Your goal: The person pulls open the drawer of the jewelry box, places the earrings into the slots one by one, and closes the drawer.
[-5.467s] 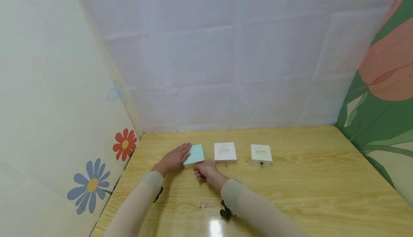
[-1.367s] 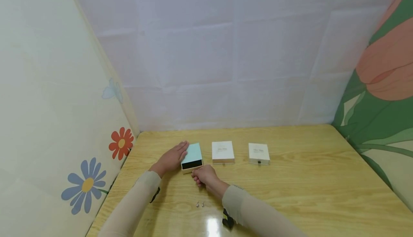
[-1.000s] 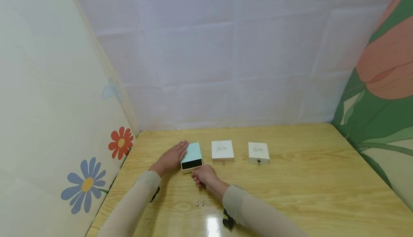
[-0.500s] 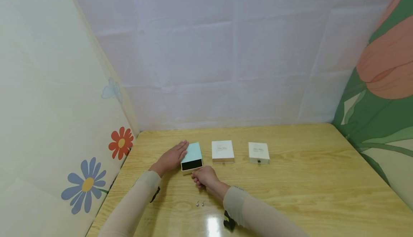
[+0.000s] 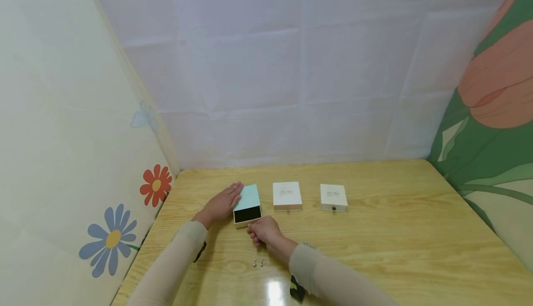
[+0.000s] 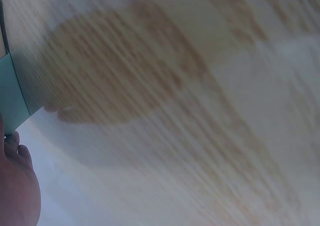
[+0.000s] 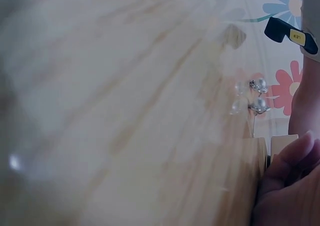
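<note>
A light-blue drawer-style gift box point(image 5: 250, 196) lies on the wooden table, its drawer point(image 5: 243, 225) partly slid out toward me and dark inside. My left hand point(image 5: 222, 204) rests on the box's left side with its fingers stretched along the edge; the left wrist view shows its fingertips near the box's teal wall point(image 6: 14, 98). At the drawer's front, my right hand point(image 5: 266, 230) has curled fingers and pinches what seems to be a pull tab, hidden behind the fingertips. Nearer me lie two small earrings point(image 5: 258, 264), silvery with round beads in the right wrist view.
Right of the blue box stand a white box point(image 5: 287, 194) and a cream box point(image 5: 333, 196), both closed, with small tabs in front. A white cloth point(image 5: 250, 65) hangs behind the table point(image 5: 395, 232). Floral panels flank both sides.
Since the earliest frame, the drawer has slid out of the blue box toward me as my right hand moved back. In the last second it has come out slightly more; my left hand stays put.
</note>
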Motion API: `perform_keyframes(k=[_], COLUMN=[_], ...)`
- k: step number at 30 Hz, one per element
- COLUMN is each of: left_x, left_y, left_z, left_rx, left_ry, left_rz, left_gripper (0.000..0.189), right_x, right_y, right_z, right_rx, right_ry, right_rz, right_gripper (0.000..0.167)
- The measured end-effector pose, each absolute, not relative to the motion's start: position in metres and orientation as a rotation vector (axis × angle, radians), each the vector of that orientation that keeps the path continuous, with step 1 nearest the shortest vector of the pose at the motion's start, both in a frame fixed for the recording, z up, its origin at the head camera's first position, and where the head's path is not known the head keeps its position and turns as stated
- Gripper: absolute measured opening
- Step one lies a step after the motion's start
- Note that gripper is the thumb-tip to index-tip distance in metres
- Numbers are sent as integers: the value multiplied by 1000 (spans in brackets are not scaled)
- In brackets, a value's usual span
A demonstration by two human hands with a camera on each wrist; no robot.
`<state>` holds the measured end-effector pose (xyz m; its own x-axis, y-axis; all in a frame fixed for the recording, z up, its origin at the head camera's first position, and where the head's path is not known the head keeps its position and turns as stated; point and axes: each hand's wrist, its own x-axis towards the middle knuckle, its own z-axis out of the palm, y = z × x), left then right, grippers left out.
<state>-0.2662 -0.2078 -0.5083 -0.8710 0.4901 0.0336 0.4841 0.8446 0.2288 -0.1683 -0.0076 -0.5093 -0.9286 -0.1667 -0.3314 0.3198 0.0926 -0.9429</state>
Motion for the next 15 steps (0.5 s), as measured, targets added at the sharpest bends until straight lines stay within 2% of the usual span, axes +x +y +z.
perform_keyframes(k=[15], left_x=[-266], left_y=[-209], left_z=[-508], left_rx=[773], left_ry=[2985], left_rz=[344], left_gripper=[56], right_x=[-158], right_y=[-5], right_z=[-506], right_rx=[114], right_ry=[2035], right_rz=[-1856], right_gripper=[21])
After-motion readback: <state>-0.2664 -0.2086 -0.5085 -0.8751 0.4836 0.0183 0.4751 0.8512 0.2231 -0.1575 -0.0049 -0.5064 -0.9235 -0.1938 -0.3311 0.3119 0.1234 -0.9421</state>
